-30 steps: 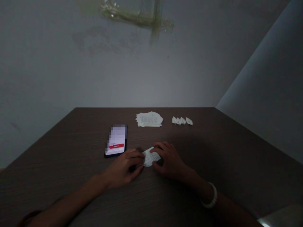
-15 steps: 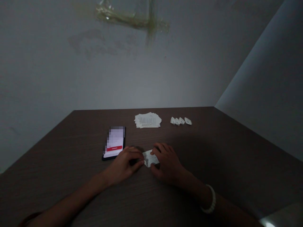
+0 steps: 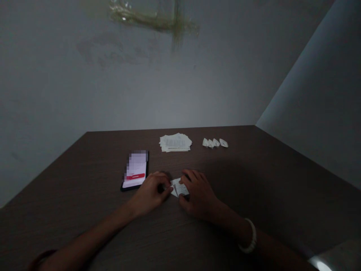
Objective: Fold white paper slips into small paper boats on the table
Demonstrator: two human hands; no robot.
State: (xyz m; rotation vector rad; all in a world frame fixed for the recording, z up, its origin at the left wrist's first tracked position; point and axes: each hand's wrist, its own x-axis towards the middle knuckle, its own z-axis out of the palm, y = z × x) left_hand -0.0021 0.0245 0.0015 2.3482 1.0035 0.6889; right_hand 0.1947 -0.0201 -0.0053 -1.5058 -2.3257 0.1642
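Your left hand [image 3: 149,192] and right hand [image 3: 199,195] are both half-curled — fingertips pressing a small paper slip [image 3: 179,187] between them on the table. A phone [image 3: 134,170] lies just beyond your left hand; folded paper boats [image 3: 214,142] sit farther ahead of your right.

Honestly, nothing here's readable from where I'm standing. The phone [image 3: 134,170] on the tabletop [image 3: 254,169] has its screen pixelated, and the red bar [image 3: 135,176] on it shows only a pale smudge of lettering. The printed sheets [image 3: 175,142] by the far edge and the paper slip [image 3: 179,187] show just tiny, illegible lines.
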